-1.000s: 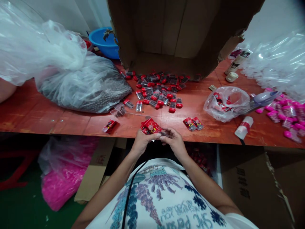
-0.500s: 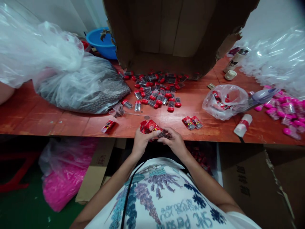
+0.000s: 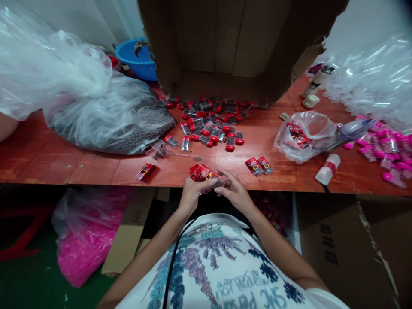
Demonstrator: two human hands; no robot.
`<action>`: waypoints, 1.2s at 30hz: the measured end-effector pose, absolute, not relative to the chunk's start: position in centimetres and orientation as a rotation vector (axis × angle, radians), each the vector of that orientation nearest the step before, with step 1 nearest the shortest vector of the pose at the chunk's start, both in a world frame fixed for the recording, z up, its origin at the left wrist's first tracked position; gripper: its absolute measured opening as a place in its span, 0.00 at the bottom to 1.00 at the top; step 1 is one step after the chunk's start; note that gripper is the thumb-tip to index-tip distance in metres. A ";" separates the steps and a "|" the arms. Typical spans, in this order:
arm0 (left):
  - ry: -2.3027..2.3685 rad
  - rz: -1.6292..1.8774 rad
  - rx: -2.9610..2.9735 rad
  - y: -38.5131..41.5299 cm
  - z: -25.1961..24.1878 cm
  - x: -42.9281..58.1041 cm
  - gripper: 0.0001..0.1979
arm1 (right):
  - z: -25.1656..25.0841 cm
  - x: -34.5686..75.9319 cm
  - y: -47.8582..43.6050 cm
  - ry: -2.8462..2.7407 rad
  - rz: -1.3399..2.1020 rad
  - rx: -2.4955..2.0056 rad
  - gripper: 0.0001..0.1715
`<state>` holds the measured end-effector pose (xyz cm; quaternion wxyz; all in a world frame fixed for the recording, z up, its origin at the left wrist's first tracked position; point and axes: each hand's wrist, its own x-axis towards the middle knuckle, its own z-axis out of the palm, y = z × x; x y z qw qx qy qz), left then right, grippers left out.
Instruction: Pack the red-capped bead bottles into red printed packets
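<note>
My left hand (image 3: 191,193) is closed around a small bunch of glossy red printed packets (image 3: 200,171) at the table's front edge. A dark, grainy-looking part shows at the bunch's lower right end. There my right hand (image 3: 235,189) has its thumb and fingers curled in on that end; its exact fingertip contact is partly hidden. Two red-and-grey packets (image 3: 258,165) lie to the right of my hands. A small red stack of packets (image 3: 147,171) rests on the left. Beyond my hands are many clear containers with red caps (image 3: 209,124), filled with dark beads.
A large open carton (image 3: 225,86) stands behind the containers. On the left sits a clear bag of dark beads (image 3: 112,124) beside a small cup (image 3: 158,149). Rightward are a plastic bag with red packets (image 3: 301,137), a white roll (image 3: 328,169) and pink-capped containers (image 3: 389,146).
The red packets in my left hand have tilted and sunk slightly, now showing more printed front. My right fingers have shifted slightly at their end.
</note>
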<state>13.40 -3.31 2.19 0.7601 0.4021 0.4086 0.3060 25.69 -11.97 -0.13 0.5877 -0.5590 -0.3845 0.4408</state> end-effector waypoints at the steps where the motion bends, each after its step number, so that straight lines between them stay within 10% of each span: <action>1: 0.867 0.622 0.878 -3.5 2.0 13.4 0.11 | -0.1 25.7 -11.9 -0.908 1.027 -1.292 0.32; 8: 0.888 0.532 0.688 -3.6 0.9 13.2 0.15 | -1.3 27.6 -12.3 -0.914 0.953 -1.370 0.22; 16: 0.913 0.559 0.509 -2.8 1.2 13.1 0.20 | -1.8 32.9 -14.5 -1.033 0.128 -2.065 0.21; 24: 0.911 0.615 0.566 -2.6 1.2 14.1 0.11 | -0.7 25.7 -10.1 -0.959 0.795 -1.472 0.11; 36: 0.903 0.804 0.486 -1.4 0.6 13.9 0.11 | 0.3 26.4 -7.8 -1.411 0.615 -1.635 0.20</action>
